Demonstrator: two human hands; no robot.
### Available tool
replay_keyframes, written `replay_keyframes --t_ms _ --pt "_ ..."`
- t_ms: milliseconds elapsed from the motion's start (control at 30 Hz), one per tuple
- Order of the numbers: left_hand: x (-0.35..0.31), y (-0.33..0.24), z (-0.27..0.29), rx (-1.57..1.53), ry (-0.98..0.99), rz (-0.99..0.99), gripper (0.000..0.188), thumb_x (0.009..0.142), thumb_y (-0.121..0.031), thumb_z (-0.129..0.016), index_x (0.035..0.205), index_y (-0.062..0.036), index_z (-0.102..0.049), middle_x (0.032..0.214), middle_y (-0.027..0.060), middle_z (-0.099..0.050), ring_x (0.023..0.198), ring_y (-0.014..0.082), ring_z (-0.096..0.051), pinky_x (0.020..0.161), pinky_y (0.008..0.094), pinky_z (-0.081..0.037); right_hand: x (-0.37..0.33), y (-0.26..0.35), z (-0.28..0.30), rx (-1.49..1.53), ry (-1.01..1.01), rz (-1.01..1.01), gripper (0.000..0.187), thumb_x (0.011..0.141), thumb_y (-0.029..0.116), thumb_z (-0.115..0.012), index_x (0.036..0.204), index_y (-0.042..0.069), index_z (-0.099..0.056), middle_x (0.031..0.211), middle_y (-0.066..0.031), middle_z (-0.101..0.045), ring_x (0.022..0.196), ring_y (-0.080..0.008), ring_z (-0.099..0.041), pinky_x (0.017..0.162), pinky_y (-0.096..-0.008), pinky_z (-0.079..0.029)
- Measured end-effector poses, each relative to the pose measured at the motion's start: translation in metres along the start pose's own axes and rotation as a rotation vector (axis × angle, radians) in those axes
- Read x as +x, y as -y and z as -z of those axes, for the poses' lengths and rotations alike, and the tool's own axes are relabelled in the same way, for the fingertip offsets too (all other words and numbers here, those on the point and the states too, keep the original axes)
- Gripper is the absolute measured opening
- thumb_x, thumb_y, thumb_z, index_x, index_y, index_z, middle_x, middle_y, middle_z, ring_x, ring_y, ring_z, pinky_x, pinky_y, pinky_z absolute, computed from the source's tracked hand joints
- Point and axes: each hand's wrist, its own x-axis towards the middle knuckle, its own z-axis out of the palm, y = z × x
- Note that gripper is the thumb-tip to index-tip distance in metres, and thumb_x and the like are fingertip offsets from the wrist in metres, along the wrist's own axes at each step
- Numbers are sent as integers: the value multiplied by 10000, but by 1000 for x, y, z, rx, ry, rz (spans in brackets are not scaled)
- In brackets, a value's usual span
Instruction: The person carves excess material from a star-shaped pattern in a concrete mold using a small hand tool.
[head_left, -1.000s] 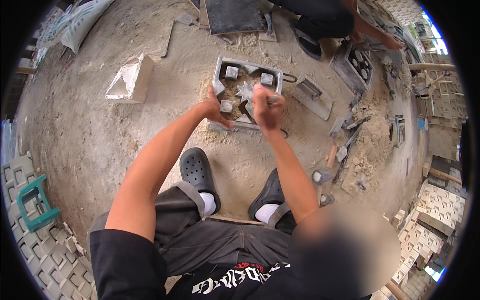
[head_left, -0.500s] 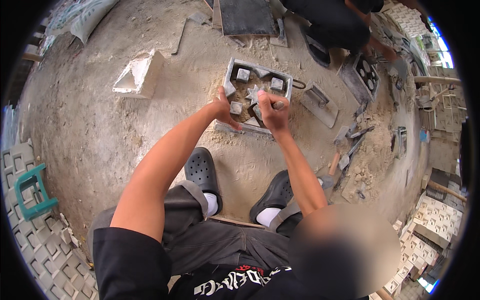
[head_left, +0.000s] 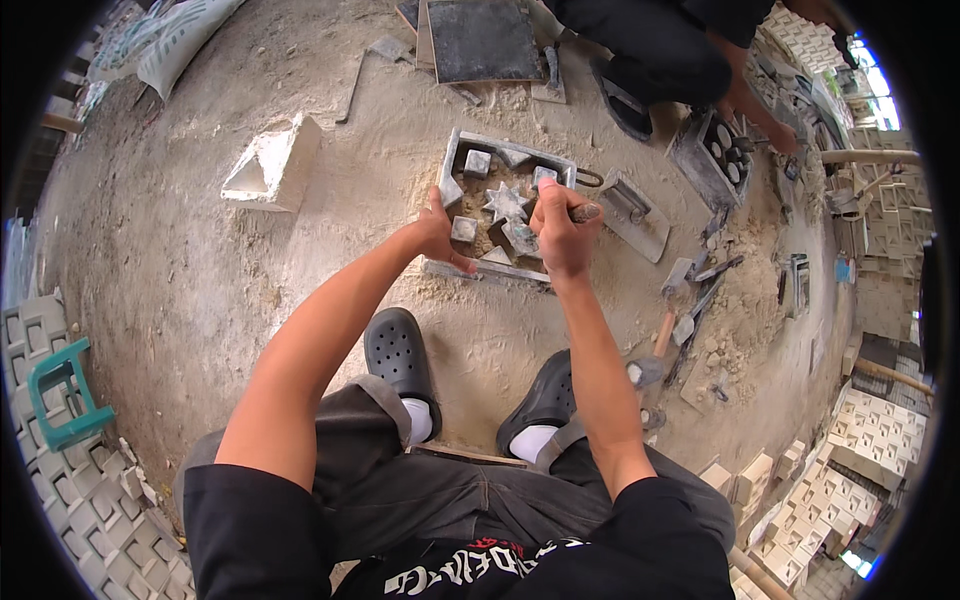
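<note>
A square grey metal mould (head_left: pixel 446 172) lies on the ground before me, with a star-shaped piece (head_left: pixel 507 203) at its middle and several small cube blocks (head_left: pixel 477 163) around it. Sandy material covers part of its floor. My left hand (head_left: pixel 433 238) rests at the mould's near-left corner, thumb and fingers spread apart along the frame. My right hand (head_left: pixel 567 232) is closed in a fist round the handle of a small trowel (head_left: pixel 520 238). The handle's end sticks out to the right. Its grey blade reaches into the mould, just below right of the star.
A flat float (head_left: pixel 640 225) lies right of the mould. Hand tools, including a hammer (head_left: pixel 668 325), lie farther right beside loose sand (head_left: pixel 735 340). A co-worker's hand (head_left: pixel 765 120) is near another mould (head_left: pixel 705 165). A white hollow block (head_left: pixel 275 165) stands left.
My right hand has shifted to the right with the trowel, uncovering more of the star and the blade. My left hand stays at the mould's corner. The whole view has shifted slightly.
</note>
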Motion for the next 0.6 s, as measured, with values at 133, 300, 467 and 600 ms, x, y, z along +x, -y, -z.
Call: replay_keyframes --t_ms 133,300,467,600 --pt "12 8 -12 -39 -33 -78 1648 364 -557 -901 1358 70 254 1407 354 -250 1320 395 -326 1114 357 -260 -10 -42 1 -166 17 0 411 912 168 -559 540 32 -447 510 64 -377 508 -25 -327 437 -259 -256" --pt "-14 32 8 46 -57 -268 1472 544 -557 -844 1357 160 152 1351 372 -340 1277 425 -384 1093 373 -287 6 -26 5 -23 145 -33 430 918 177 -549 532 48 -411 502 58 -367 478 -31 -312 418 -258 -237" --pt "-105 -6 97 598 37 -253 974 752 -494 -710 1427 -24 -189 1315 255 -463 1140 391 -526 944 436 -446 -8 -31 22 -39 97 5 445 920 181 -549 531 65 -366 503 63 -346 476 -37 -295 427 -266 -228" --pt "-177 -10 130 484 -22 -334 549 839 -368 -648 1217 -14 -466 1064 165 -621 1006 321 -596 836 423 -470 -6 -35 7 -17 142 -85 430 912 174 -551 545 52 -362 515 61 -348 495 -39 -292 447 -266 -229"
